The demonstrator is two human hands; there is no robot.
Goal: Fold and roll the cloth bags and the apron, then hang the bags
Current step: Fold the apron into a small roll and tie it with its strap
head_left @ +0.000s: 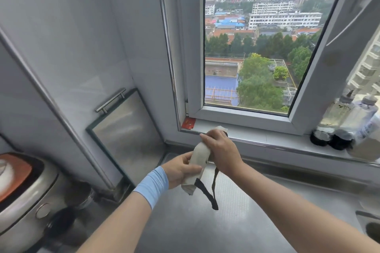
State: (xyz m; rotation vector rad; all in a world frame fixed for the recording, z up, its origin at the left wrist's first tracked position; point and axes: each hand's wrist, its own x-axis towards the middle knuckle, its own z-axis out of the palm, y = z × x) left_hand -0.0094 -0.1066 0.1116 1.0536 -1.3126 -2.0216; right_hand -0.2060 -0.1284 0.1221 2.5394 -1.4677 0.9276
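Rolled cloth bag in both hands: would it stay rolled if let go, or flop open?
Likely soft, not stiff: the rolled cloth bag crumples at its end below the left hand. Its black strap dangles limp, so probably floppy. If the right hand let go too, the roll would probably loosen.

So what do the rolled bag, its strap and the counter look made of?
The rolled bag looks like off-white woven cloth, matte and softly creased. The strap seems to be dark fabric tape, limp and hanging in a loop. The counter is likely stainless steel, brushed grey with dull reflections.
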